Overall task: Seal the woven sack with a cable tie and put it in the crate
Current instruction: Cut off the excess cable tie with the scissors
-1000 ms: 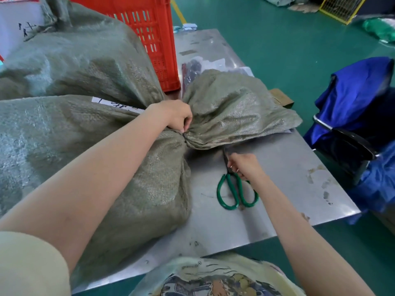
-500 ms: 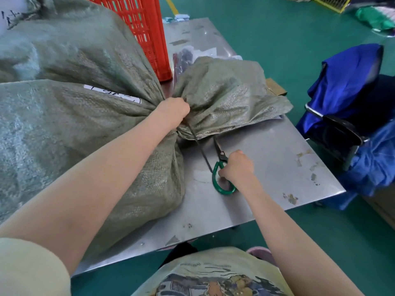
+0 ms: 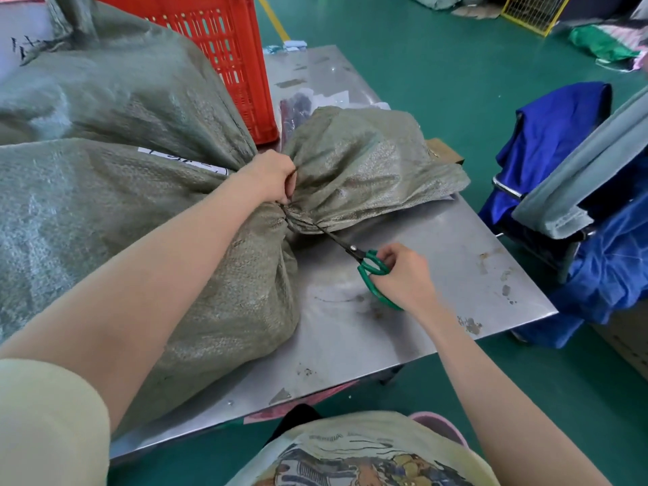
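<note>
A full grey-green woven sack lies on the steel table, its gathered neck pinched in my left hand. The loose top of the sack fans out to the right of my fist. A dark cable tie circles the neck just below my fingers. My right hand holds green-handled scissors, blades pointing up-left with their tips at the tie under the neck. A red plastic crate stands behind the sack at the back of the table.
A second woven sack lies behind the first, against the crate. Clear plastic bags lie at the table's back. A chair draped with blue cloth stands right of the table. Green floor surrounds it.
My right hand picked the scissors up off the table and brought the blades up to the tie at the sack's neck. My left hand kept hold of the neck.
</note>
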### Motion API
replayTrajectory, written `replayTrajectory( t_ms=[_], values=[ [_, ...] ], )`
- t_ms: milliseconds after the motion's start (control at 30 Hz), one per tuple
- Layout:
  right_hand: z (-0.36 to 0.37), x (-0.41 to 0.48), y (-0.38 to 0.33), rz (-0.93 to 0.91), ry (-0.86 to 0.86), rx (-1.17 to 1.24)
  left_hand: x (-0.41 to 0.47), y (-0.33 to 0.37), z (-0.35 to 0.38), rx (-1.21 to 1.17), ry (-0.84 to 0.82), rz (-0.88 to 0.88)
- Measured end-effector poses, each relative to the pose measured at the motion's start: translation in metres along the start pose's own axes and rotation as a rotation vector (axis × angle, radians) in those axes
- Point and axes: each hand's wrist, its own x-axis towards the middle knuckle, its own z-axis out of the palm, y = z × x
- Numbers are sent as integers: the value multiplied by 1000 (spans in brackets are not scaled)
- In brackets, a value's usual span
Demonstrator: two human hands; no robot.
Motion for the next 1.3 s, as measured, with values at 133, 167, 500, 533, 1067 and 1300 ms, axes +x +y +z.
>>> replayTrajectory(
  t_ms=[133, 167, 500, 533, 1067, 1300],
  values=[
    [-18, 7, -11, -149, 58, -54, -2, -9, -12, -134, -27, -5],
    [-22, 10, -15, -176, 54, -94, -2, -11, -14, -159, -42, -13],
    [-32, 47, -59, -334, -9, -369, -5, -32, -20, -367, 97, -71],
    [-32, 52, -62, -348, -7, -380, -4, -34, -19, -393, 102, -76],
    [-44, 92, -88, -599, -55, -539, -1, -42, -17, -649, 151, -184],
    [-46, 99, -94, -648, -104, -530, 1, -45, -15, -756, 152, -199]
  ],
)
